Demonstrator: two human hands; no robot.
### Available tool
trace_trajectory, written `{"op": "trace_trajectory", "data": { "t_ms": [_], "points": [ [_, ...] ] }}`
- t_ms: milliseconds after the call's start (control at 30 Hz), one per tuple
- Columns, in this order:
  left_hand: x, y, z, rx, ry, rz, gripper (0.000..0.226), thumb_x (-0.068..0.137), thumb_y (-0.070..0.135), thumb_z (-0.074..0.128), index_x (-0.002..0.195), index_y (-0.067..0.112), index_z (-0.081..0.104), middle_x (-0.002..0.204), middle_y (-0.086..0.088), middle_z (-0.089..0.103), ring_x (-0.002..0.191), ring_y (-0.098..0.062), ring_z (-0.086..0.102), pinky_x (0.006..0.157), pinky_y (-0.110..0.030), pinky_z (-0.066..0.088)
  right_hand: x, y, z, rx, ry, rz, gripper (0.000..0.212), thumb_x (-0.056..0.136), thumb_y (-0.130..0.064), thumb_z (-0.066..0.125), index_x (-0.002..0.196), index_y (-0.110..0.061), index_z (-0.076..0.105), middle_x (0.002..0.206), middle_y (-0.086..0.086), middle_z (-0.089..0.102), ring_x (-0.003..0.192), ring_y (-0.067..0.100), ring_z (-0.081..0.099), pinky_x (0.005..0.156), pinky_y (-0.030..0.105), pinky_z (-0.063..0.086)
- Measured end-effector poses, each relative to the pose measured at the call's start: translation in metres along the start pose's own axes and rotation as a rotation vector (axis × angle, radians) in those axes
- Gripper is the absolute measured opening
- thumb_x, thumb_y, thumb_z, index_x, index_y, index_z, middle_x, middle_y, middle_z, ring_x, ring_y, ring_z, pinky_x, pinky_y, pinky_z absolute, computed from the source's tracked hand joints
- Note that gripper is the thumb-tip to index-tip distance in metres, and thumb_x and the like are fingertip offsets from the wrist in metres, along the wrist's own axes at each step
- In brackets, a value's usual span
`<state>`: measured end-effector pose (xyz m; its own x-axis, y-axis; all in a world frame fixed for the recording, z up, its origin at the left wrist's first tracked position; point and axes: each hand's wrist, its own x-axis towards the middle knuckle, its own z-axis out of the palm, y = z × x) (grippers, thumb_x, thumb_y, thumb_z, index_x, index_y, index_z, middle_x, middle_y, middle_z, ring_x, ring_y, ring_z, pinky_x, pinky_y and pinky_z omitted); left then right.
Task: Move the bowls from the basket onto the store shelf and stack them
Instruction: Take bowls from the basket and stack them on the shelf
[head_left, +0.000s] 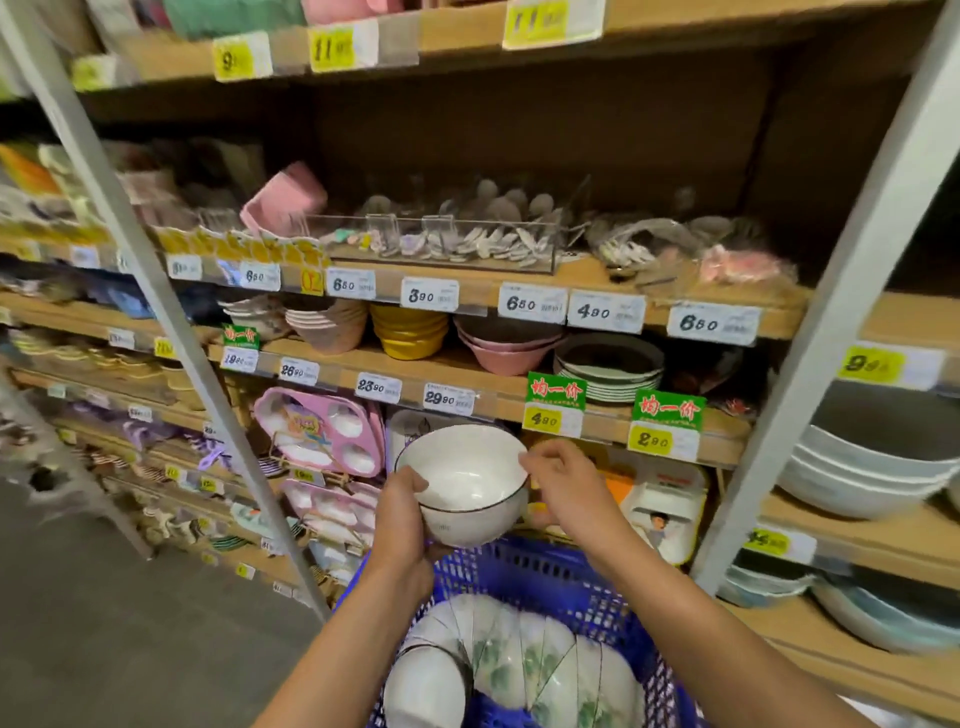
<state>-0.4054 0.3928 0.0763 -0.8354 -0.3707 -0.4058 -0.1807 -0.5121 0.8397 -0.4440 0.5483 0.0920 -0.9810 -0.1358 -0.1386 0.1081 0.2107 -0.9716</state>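
A white bowl with a dark rim (467, 480) is held up above the blue plastic basket (545, 577), in front of the shelves. My left hand (402, 514) grips its left side, thumb over the rim and fingers under the base. My right hand (563, 483) pinches the rim on the right side. Inside the basket lies a row of white bowls with green leaf patterns (524, 660), nested on their side. The wooden store shelf (467, 371) behind holds stacked bowls and plates.
Stacks of beige, yellow (410, 330) and pink bowls (506, 348) and dark-centred plates (610, 366) fill the shelf above the held bowl. Pink divided trays (322, 431) stand below it. Grey uprights (852, 291) frame the bay. Large white bowls (862, 467) sit at right.
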Motion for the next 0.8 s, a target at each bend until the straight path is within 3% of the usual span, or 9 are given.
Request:
{"op": "trace_trajectory", "data": {
  "t_ms": [100, 200, 333, 433, 567, 700, 800],
  "points": [
    [-0.027, 0.01, 0.036, 0.021, -0.057, 0.046, 0.04, 0.085, 0.023, 0.043, 0.122, 0.014, 0.057, 0.121, -0.016, 0.064, 0.109, -0.038, 0.06, 0.072, -0.04, 0.05, -0.016, -0.021, -0.016, 0.209, 0.019, -0.099, 0.026, 0.092, -0.031, 0.057, 0.118, -0.034, 0.049, 0.106, -0.018, 0.057, 0.094, -0.004, 0.055, 0.071, 0.02, 0.046],
    [-0.059, 0.015, 0.07, 0.047, -0.131, 0.09, 0.038, 0.087, 0.027, 0.046, 0.122, 0.018, 0.055, 0.122, -0.015, 0.063, 0.11, -0.038, 0.06, 0.072, -0.042, 0.054, -0.029, -0.04, -0.043, 0.328, 0.133, -0.146, 0.034, 0.089, -0.025, 0.057, 0.121, -0.035, 0.053, 0.117, -0.009, 0.055, 0.107, 0.012, 0.055, 0.085, 0.032, 0.047],
    [-0.101, 0.014, 0.118, 0.13, -0.261, 0.178, 0.031, 0.088, 0.031, 0.048, 0.118, 0.024, 0.054, 0.118, -0.012, 0.062, 0.103, -0.033, 0.063, 0.063, -0.04, 0.058, -0.05, -0.058, -0.103, 0.464, 0.197, -0.143, 0.042, 0.082, -0.008, 0.048, 0.112, -0.035, 0.06, 0.116, 0.003, 0.059, 0.104, 0.025, 0.057, 0.078, 0.038, 0.047],
    [-0.13, 0.002, 0.162, 0.183, -0.36, 0.212, 0.03, 0.089, 0.032, 0.047, 0.118, 0.027, 0.053, 0.12, -0.011, 0.061, 0.104, -0.034, 0.062, 0.063, -0.044, 0.059, -0.07, -0.063, -0.16, 0.517, 0.264, -0.161, 0.047, 0.077, -0.004, 0.044, 0.109, -0.032, 0.065, 0.112, 0.004, 0.063, 0.102, 0.026, 0.059, 0.079, 0.038, 0.05],
    [-0.168, -0.032, 0.226, 0.208, -0.448, 0.19, 0.036, 0.09, 0.034, 0.047, 0.125, 0.026, 0.05, 0.122, -0.011, 0.061, 0.105, -0.036, 0.062, 0.074, -0.052, 0.058, -0.1, -0.061, -0.242, 0.555, 0.329, -0.175, 0.047, 0.077, 0.0, 0.039, 0.103, -0.028, 0.066, 0.1, 0.001, 0.065, 0.09, 0.022, 0.06, 0.066, 0.031, 0.05],
    [-0.203, -0.07, 0.285, 0.205, -0.497, 0.243, 0.035, 0.087, 0.035, 0.05, 0.12, 0.024, 0.053, 0.116, -0.01, 0.063, 0.097, -0.027, 0.059, 0.066, -0.033, 0.05, -0.125, -0.051, -0.319, 0.535, 0.386, -0.18, 0.052, 0.077, 0.002, 0.037, 0.111, -0.025, 0.066, 0.102, -0.002, 0.063, 0.088, 0.018, 0.059, 0.059, 0.029, 0.05],
    [-0.226, -0.094, 0.324, 0.202, -0.529, 0.267, 0.04, 0.078, 0.038, 0.053, 0.114, 0.023, 0.057, 0.116, -0.007, 0.064, 0.108, -0.025, 0.059, 0.094, -0.046, 0.05, -0.138, -0.043, -0.365, 0.498, 0.459, -0.166, 0.056, 0.076, -0.001, 0.038, 0.12, -0.024, 0.063, 0.121, 0.003, 0.059, 0.107, 0.025, 0.055, 0.082, 0.042, 0.053]
  ]
}}
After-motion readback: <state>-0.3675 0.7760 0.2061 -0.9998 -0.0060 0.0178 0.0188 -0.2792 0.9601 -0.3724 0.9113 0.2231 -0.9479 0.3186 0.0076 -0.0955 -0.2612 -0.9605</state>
